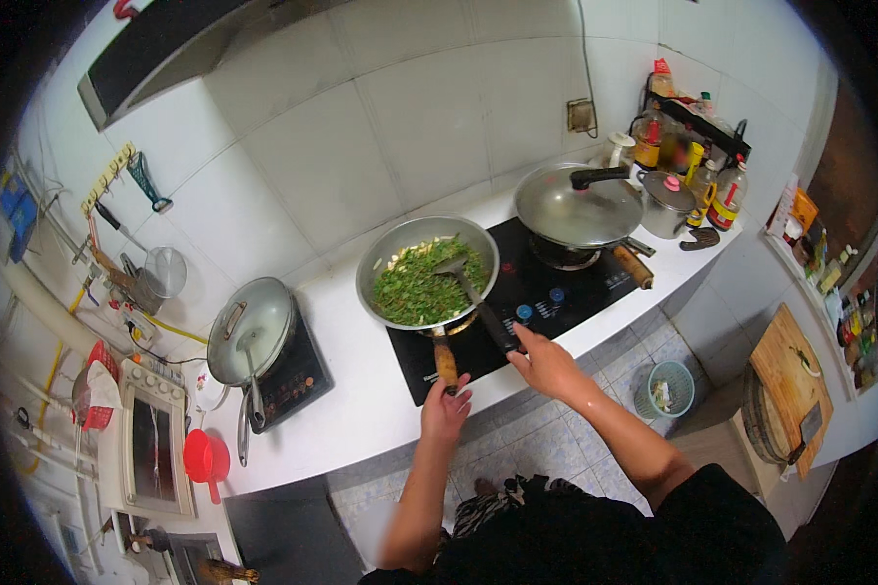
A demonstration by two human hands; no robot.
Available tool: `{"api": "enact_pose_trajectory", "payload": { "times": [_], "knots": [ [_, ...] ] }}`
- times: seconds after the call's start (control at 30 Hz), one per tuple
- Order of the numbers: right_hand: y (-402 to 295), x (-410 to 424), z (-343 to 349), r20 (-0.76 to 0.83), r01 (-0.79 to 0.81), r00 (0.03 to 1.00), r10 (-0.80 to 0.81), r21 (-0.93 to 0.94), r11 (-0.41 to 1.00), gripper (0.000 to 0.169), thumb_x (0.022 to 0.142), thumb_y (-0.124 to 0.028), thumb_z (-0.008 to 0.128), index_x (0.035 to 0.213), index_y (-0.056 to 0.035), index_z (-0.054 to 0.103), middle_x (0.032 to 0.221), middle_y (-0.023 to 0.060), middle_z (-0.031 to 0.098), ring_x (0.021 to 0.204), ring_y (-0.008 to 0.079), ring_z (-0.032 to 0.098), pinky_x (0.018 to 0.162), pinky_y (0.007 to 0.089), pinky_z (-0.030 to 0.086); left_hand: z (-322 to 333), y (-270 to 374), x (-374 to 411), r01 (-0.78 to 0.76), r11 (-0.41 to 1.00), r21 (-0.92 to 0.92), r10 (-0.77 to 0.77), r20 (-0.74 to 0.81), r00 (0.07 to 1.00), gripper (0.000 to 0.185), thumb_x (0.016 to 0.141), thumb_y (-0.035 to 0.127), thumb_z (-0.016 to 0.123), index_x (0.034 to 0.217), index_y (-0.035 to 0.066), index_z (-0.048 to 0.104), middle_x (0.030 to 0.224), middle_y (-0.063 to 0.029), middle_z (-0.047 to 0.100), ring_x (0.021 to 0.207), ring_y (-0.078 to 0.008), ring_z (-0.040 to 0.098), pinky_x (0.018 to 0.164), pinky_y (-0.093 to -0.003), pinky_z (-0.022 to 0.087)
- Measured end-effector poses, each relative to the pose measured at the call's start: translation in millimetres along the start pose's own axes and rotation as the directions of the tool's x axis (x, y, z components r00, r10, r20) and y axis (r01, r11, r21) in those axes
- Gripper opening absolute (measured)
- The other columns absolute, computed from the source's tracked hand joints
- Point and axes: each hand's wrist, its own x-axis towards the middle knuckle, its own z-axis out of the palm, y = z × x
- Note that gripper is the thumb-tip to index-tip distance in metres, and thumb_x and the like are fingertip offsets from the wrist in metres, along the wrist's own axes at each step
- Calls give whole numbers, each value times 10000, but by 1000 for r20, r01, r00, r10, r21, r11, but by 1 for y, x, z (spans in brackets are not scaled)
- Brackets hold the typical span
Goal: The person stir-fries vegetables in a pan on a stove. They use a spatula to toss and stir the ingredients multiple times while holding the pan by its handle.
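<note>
A metal wok (366, 281) stands on the left part of a black built-in cooktop (402, 365). Chopped green leaves (417, 289) fill its bottom, with pale pieces like garlic near the far side. My right hand (549, 362) grips the black handle of a spatula (494, 318), whose metal blade rests on the greens at the right of the wok. At the wok's wooden handle (445, 362), my left hand (444, 409) touches the near end with its fingers partly spread; whether it grips the handle is unclear.
A lidded pan (578, 208) occupies the right burner, beside a small lidded pot (666, 205) and sauce bottles (728, 194). Left stands another lidded pan (252, 329) on a portable induction cooker (304, 384). A red dipper (206, 457) sits near the counter's left end.
</note>
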Motion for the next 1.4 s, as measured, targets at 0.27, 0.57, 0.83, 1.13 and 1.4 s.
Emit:
{"api": "enact_pose_trajectory", "payload": {
  "times": [0.27, 0.57, 0.83, 1.13, 1.4],
  "knots": [
    [88, -161, -59, 438, -218, 830, 344, -313, 924, 389, 839, -445, 436, 930, -129, 643, 869, 139, 626, 803, 324, 592, 689, 424, 473, -60, -69, -40, 49, 989, 137, 4, -358, 934, 386, 854, 355, 419, 1089, 64, 515, 1092, -104, 563, 990, -196, 504, 818, -334, 388],
    [196, -308, -88, 532, -334, 686, 496, -376, 864, 465, 806, -474, 465, 770, -44, 639, 744, 157, 618, 767, 340, 594, 643, 433, 474, -157, -188, 7, 459, 599, 656, -223, -414, 882, 284, 819, 330, 469, 868, 65, 561, 830, -56, 601, 756, -188, 566, 575, -344, 451],
    [154, -248, -134, 543, -210, 803, 246, -128, 969, 455, 821, -431, 490, 1026, -31, 563, 823, 191, 603, 816, 353, 577, 640, 429, 469, -104, -182, 33, 374, 141, 917, -113, -360, 926, 277, 800, 309, 502, 878, 59, 592, 828, -67, 612, 732, -173, 579, 569, -326, 442],
    [156, -117, -93, 128, -244, 955, 266, -167, 955, 381, 867, -350, 479, 1079, -39, 537, 852, 113, 626, 680, 197, 614, 541, 304, 480, -219, -106, -36, -21, -403, 915, 171, 98, 980, 273, 779, 287, 538, 890, 53, 626, 826, -81, 623, 704, -156, 594, 562, -306, 433],
    [61, 28, -40, 571, -618, 778, 260, 624, 478, 427, 873, -419, 436, 1042, -38, 523, 921, 131, 605, 812, 215, 610, 625, 327, 495, -45, -3, -14, 96, 923, 371, 75, -420, 905, 463, 845, 490, 389, 1167, 166, 464, 1087, 1, 540, 909, -163, 563, 691, -327, 377]
  ]
}}
